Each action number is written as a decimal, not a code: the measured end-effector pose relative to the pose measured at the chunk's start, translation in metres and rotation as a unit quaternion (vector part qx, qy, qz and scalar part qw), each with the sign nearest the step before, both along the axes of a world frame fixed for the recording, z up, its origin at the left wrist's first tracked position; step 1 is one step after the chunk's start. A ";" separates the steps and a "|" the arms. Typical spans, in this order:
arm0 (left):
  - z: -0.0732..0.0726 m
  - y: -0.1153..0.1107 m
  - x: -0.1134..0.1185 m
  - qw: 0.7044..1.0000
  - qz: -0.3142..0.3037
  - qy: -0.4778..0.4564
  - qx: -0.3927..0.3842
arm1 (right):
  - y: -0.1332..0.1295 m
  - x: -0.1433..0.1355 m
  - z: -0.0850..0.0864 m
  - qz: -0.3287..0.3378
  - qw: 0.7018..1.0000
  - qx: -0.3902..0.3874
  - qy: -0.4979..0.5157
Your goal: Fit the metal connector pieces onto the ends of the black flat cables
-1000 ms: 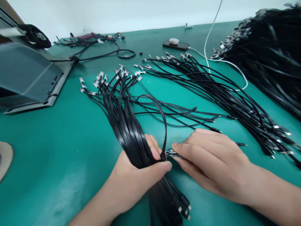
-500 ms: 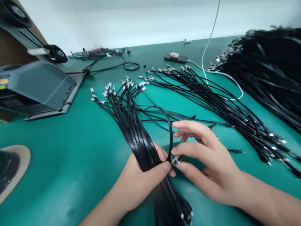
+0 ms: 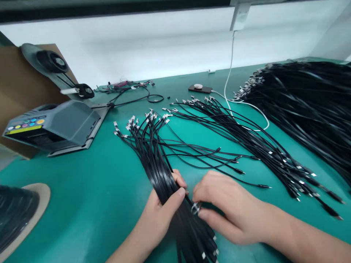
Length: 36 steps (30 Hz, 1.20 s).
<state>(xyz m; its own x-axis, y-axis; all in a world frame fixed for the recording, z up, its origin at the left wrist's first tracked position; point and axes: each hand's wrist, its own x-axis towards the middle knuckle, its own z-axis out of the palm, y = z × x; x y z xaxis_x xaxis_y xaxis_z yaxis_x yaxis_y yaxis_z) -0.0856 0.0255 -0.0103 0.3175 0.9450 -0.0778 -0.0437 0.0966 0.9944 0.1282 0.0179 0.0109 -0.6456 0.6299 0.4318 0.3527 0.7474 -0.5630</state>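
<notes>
Black cables [image 3: 156, 160] lie together as a thick bundle inside the left hand [image 3: 161, 215], which is closed around them, the thumb pressed over the top. The right hand [image 3: 233, 212] pinches a small shiny piece [image 3: 195, 208] between thumb and fingers, just beside the bundle (its exact form is too blurred for me to tell). For such close finger work, I think the left hand should hold firmly but not crush, so that the flat strands remain side by side and do not twist. The right hand would do well to move the shiny piece gently, without scratching the black covering.

Farther out, some loose thin cables [image 3: 205, 149] cross the green tabletop [image 3: 90, 190]. Beyond them is a second cable group [image 3: 246, 137], and then a large dark heap of cables [image 3: 309, 98]. A phone [image 3: 201, 90] rests near the wall, and a grey machine [image 3: 74, 120] stands at the left side.
</notes>
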 end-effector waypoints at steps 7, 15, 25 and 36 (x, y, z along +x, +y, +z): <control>-0.002 0.003 -0.003 0.996 -0.034 -0.060 -0.053 | -0.001 -0.008 0.005 0.047 0.981 -0.122 -0.141; 0.005 0.000 0.005 0.997 0.045 -0.038 -0.053 | 0.027 0.015 -0.007 -0.318 0.913 0.023 -0.256; 0.009 0.001 0.006 0.994 0.055 -0.023 -0.095 | 0.009 0.008 0.009 0.013 0.987 -0.158 0.040; 0.006 0.004 0.006 0.995 0.038 -0.031 -0.087 | 0.014 -0.001 0.000 -0.078 0.944 -0.238 0.214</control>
<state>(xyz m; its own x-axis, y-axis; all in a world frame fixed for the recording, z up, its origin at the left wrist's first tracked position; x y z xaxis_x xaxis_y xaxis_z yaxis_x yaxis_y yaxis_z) -0.0798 0.0296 -0.0041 0.2547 0.9403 -0.2257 -0.1182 0.2619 0.9578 0.1271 0.0319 0.0112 -0.3599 0.8913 0.2757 0.1007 0.3309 -0.9383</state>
